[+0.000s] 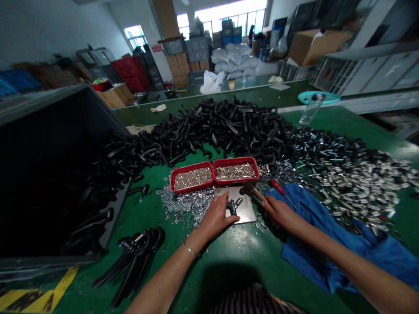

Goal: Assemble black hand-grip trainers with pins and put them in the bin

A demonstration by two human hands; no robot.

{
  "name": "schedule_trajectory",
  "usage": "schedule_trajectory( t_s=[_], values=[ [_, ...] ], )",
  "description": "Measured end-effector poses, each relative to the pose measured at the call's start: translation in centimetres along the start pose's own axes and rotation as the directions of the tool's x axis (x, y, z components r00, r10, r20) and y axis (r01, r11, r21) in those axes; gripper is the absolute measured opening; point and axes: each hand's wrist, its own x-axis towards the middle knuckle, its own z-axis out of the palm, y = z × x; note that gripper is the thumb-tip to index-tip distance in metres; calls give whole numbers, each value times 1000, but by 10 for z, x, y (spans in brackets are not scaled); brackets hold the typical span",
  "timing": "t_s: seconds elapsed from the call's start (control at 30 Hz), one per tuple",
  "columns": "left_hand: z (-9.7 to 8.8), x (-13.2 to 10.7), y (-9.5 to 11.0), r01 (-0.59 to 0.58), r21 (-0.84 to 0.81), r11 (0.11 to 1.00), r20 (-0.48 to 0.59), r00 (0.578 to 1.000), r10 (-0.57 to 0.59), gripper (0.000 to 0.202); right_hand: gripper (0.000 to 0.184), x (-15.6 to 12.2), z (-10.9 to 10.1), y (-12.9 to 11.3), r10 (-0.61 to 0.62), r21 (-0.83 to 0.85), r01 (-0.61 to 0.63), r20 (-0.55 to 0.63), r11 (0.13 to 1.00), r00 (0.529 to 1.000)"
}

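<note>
Green workbench [229,279], a small black fitting [231,207] standing on the steel plate [245,213], gripped by the left hand [214,216], long axis roughly upright, and just to its right the right hand [278,211] clenched around a wooden-handled hammer [257,193], head toward the fitting, red trays [235,159] just beyond.

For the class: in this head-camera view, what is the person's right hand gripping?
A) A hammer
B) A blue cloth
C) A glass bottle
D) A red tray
A. The right hand is closed around the wooden handle of a hammer, whose head is above the metal plate, while the left hand holds a black part.
</note>
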Motion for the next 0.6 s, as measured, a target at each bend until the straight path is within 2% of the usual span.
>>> schedule_trajectory(
  t_s=[0.03, 0.07, 0.1, 0.13, 0.2, 0.23, 0.3, 0.37, 0.4, 0.43, 0.5, 0.6],
  values=[
    [2, -3, 4, 43, -40, 998, -54, 997, -45, 81, 41, 0, -3, -1, -85, -84, 74, -128, 994, 988],
    [4, -7, 9, 82, -86, 993, -114, 989, -91, 76, 37, 0, -4, -3, -178, -162, 142, -237, 977, 955],
    [6, -11, 15, 107, -132, 986, -174, 976, -129, 71, 35, 1, -5, -6, -249, -193, 196, -304, 961, 920],
    [8, -14, 21, 112, -167, 980, -226, 963, -149, 69, 35, 2, -3, -11, -270, -152, 232, -320, 961, 908],
    [14, -19, 32, 67, -187, 980, -288, 950, -120, 71, 36, 4, 6, -22, -187, 136, 218, -210, 966, 960],
    [17, -21, 36, 32, -171, 985, -304, 949, -84, 75, 38, 6, 13, -28, -134, 326, 161, -106, 932, 985],
    [24, -23, 38, -36, -106, 994, -330, 944, -1, 85, 41, 10, 28, -38, -69, 617, 2, 85, 787, 994],
    [30, -24, 34, -71, -34, 997, -345, 937, 55, 95, 40, 14, 40, -46, -50, 752, -67, 133, 655, 990],
    [31, -24, 32, -70, -9, 998, -341, 938, 63, 98, 38, 15, 44, -48, -52, 778, -55, 113, 626, 992],
    [30, -25, 29, -58, 6, 998, -330, 942, 57, 100, 37, 16, 46, -48, -56, 780, -21, 71, 625, 996],
    [19, -22, 25, -31, 23, 999, -285, 958, 36, 100, 36, 18, 47, -45, -84, 723, 90, -44, 685, 995],
    [-22, 1, 21, -38, 138, 990, -251, 965, 72, 78, 33, 20, 46, -34, -129, 587, 231, -211, 776, 969]
  ],
)
